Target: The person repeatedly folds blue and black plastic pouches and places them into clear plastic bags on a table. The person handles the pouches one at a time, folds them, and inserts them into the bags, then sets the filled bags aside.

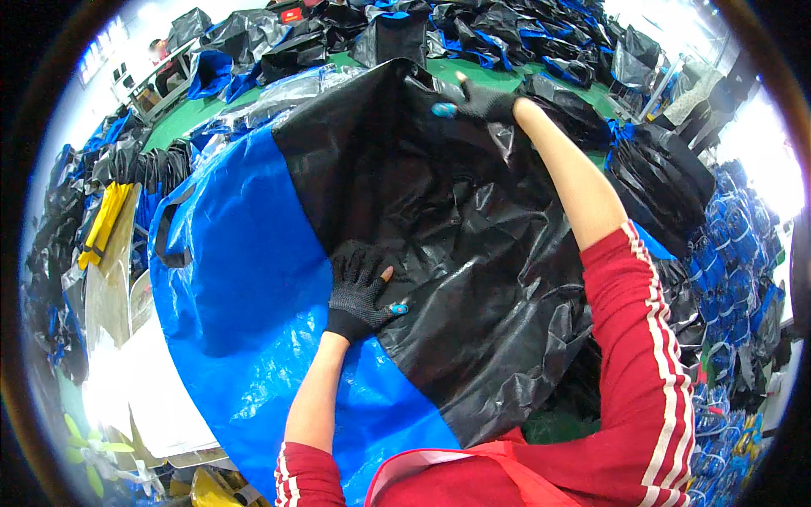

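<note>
A large bag-like piece of glossy woven plastic lies before me, with a blue panel [236, 228] on the left joined to a wrinkled black panel [481, 287] on the right. A dark strap handle [173, 232] loops at the blue panel's left edge. My left hand [359, 291], in a dark fingerless-tip glove with blue tape on one digit, lies spread on the black panel beside the seam. Toward the far right edge of that panel, my right hand [488, 103] is stretched out, gloved alike, its two visible fingertips apart. No object shows in either hand.
Piles of black and blue bags [397, 38] cover the green floor [194, 110] at the back. Bundled blue pieces [735, 245] are stacked at the right. A yellow piece [107, 224] hangs at the left, near a white-topped surface [160, 397]. A person [160, 55] sits far left.
</note>
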The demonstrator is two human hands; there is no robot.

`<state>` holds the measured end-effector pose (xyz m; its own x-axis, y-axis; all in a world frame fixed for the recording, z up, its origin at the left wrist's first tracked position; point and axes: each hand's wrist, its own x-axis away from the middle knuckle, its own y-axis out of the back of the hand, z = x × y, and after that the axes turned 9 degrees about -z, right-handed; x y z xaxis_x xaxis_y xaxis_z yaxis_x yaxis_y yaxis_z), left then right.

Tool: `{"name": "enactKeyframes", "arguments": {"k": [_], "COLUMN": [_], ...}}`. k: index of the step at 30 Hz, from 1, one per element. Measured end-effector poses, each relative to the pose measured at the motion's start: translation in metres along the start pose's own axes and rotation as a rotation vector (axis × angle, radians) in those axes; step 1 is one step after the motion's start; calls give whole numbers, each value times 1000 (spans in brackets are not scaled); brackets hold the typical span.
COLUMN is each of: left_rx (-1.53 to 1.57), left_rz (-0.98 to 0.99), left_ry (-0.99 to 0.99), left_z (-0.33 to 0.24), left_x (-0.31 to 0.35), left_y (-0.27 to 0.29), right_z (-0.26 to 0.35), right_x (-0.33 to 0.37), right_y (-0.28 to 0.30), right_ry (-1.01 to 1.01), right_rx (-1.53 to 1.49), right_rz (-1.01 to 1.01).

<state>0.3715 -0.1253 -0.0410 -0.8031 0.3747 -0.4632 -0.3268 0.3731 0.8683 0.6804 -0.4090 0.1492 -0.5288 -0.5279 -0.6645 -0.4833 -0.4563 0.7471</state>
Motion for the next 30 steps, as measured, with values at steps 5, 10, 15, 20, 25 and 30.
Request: {"name": "enactKeyframes", "arguments": {"k": [5,10,15,20,25,30], "left_rx": [37,32,35,52,-161,-181], "left_rz": [-3,23,-44,55,60,209], "left_ry": [-67,-54,-92,15,277,379], "left_z": [0,0,2,-10,-53,-63], "left_x": [-2,-2,-5,-14,46,119], "left_y": [-6,-4,-10,1,63,84], "right_z": [-20,44,109,118,129,114], "right_x": [42,75,167,81,-108,-137], "right_y": [3,12,32,3,-14,-80], "right_ry": [-468,-227,305,375,242,-46], "right_rx": [429,259,95,-361,91,-7], "right_rz": [104,-202,364,179,-72,636]}}
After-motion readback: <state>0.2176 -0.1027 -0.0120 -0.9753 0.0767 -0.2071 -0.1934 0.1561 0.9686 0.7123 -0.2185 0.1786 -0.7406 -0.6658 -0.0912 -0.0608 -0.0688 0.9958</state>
